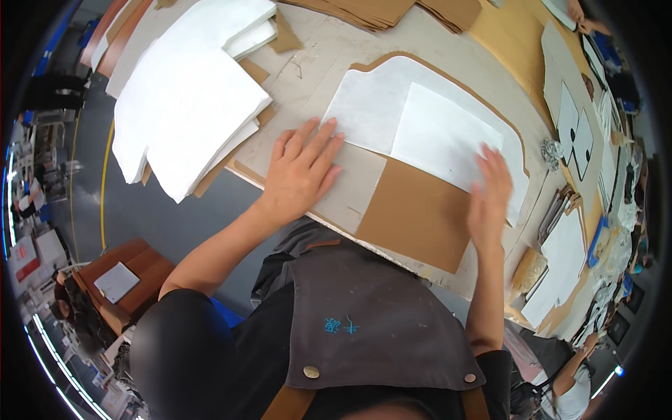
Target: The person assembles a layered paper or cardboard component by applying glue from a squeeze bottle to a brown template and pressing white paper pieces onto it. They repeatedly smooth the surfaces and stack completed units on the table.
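Note:
A brown cut panel lies on the worktable before me, its T-like outline widening at the far side. White backing sheet covers the wide part, leaving a thin brown border along the far edge. On top of that rests a smaller white rectangular piece. My left hand is open, palm down, its fingertips at the backing's left corner. Over the right part of the white pieces is my right hand, fingers extended and slightly blurred, holding nothing I can see; whether it touches the sheet I cannot tell.
To the left, a thick stack of white cut sheets overhangs the table edge. Brown sheets are piled at the far side. A bundle of white and brown pieces and a clear crumpled object lie right. Other people work beyond.

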A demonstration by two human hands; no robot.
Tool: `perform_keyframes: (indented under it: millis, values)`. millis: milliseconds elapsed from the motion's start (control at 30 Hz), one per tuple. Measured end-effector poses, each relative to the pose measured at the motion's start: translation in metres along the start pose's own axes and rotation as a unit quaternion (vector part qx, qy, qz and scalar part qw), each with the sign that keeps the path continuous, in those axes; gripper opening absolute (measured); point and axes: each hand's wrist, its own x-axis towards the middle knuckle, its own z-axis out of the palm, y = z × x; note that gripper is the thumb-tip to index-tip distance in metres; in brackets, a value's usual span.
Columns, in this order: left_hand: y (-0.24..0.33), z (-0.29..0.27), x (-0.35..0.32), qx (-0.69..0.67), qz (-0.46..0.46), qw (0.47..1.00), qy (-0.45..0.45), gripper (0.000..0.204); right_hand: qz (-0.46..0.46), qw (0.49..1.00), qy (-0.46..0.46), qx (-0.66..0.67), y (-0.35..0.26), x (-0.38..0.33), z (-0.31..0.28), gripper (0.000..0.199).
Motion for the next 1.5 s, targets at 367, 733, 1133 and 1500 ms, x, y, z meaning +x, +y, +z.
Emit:
perform_keyframes:
  millis: [367, 733, 1133, 1500]
  values:
    - [0.007, 0.011, 0.003, -0.023, -0.064, 0.997, -0.047, 0.071, -0.15, 0.982, -0.114, 0.007, -0.085, 0.114, 0.098, 0.056]
    - [0.007, 0.008, 0.005, -0.003, -0.064, 0.996, -0.059, 0.063, -0.138, 0.98, -0.136, -0.031, -0.086, 0.113, 0.096, 0.06]
    - [-0.018, 0.001, -0.019, -0.054, -0.122, 0.989, 0.062, 0.044, -0.141, 0.98, -0.135, -0.025, -0.088, 0.113, 0.097, 0.062]
    - [-0.007, 0.005, -0.008, -0.025, -0.111, 0.993, 0.033, 0.043, -0.131, 0.98, -0.148, -0.038, -0.086, 0.114, 0.095, 0.063]
